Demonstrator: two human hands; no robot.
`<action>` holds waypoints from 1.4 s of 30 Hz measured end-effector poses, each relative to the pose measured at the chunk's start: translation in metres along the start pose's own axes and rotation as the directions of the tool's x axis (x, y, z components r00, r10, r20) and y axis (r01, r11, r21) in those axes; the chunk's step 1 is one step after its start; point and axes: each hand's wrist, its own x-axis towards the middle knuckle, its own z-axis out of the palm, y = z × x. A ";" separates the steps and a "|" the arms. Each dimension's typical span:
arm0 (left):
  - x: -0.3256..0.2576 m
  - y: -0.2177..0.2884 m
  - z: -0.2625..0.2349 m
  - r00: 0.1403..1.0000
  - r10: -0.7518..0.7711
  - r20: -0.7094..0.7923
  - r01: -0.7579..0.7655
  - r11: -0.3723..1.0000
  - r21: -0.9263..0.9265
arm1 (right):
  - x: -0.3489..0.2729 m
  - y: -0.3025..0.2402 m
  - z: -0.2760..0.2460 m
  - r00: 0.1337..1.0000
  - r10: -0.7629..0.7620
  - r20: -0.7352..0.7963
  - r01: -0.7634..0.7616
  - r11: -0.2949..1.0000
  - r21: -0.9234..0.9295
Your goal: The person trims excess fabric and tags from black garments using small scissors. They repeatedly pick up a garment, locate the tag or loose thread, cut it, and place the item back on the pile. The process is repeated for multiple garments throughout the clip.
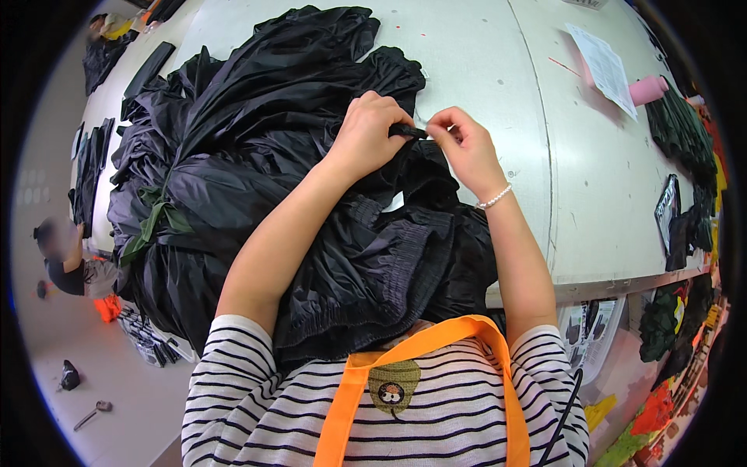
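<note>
A large heap of black, shiny garments (241,148) lies in front of me, with gathered elastic waistbands (389,268) at its near side. My left hand (364,136) is closed on a folded black garment edge (408,131) at the heap's right side. Just right of that edge, my right hand (471,156) is closed in a pinch, thumb against the fingers. Whatever sits between those fingertips is too small to make out. A small white label (394,202) shows on the black cloth below my hands. Dark green cloth strips (156,222) tie round part of the heap.
The pale table (498,70) extends to the right and away. On it are a paper sheet (603,66), a pink roll (647,90) and dark green cloth (681,128). A clear plastic bin (595,331) stands below the near edge. Another person (66,257) is at the left.
</note>
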 end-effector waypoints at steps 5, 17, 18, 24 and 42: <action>-0.019 0.061 -0.047 0.861 0.268 0.433 -0.223 0.963 -0.153 | 0.023 0.024 0.016 0.999 0.032 0.030 -0.038 0.966 0.256; 0.048 -0.023 -0.094 0.747 -0.177 0.641 0.407 0.884 -0.230 | -0.045 -0.007 0.077 0.822 -0.104 0.560 0.160 0.986 -0.051; 0.041 -0.052 -0.064 0.663 -0.226 0.714 0.480 0.860 -0.174 | -0.050 0.006 0.077 0.814 -0.163 0.558 0.162 0.985 0.051; -0.001 -0.079 0.034 0.273 -0.232 0.934 0.447 0.890 0.090 | -0.042 0.008 0.031 0.850 0.083 0.521 -0.065 0.997 -0.051; -0.005 -0.048 0.047 0.100 -0.330 0.939 0.182 0.933 0.309 | 0.115 0.067 0.004 0.992 0.122 -0.005 -0.122 0.992 -0.005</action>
